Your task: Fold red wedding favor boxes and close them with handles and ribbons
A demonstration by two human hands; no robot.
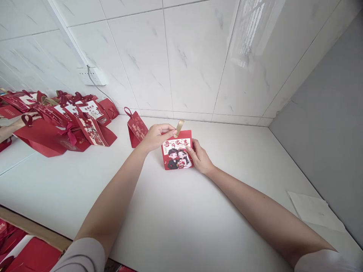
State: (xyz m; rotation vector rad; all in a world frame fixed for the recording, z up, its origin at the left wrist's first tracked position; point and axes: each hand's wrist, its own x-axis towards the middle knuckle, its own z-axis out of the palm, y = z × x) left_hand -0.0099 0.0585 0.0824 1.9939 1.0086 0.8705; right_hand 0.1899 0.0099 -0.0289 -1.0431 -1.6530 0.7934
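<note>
1. Left hand (159, 137): fingers closed in a pinch, thumb against forefinger, on the lower part of a gold ribbon loop (179, 127) at the top of a red box.
2. Right hand (202, 158): fingers closed on the right edge of that red box (176, 153), thumb laid over the front, forefinger behind the edge; the remaining fingers were largely hidden.
3. The box was between the two hands, above the middle of the white table (241, 151). Its front faced the wearer and bore a cartoon couple below dark red characters on a white patch. Contact of its lower edge with the table could not be determined.
4. A second box (136, 130), red with a dark red loop, stood on the table just behind the left hand, partly covered by it.
5. Farther left, a crowded group of red boxes (96, 131) with ribbons and loops stood near the tiled wall (195, 56).
6. At the left edge, another person's hand (24, 121) was beside a dark loop; its grip could not be determined.
7. A socket (92, 76) with a grey cable (98, 89) was on the wall. A pale sheet (314, 209) lay on the table at right.
</note>
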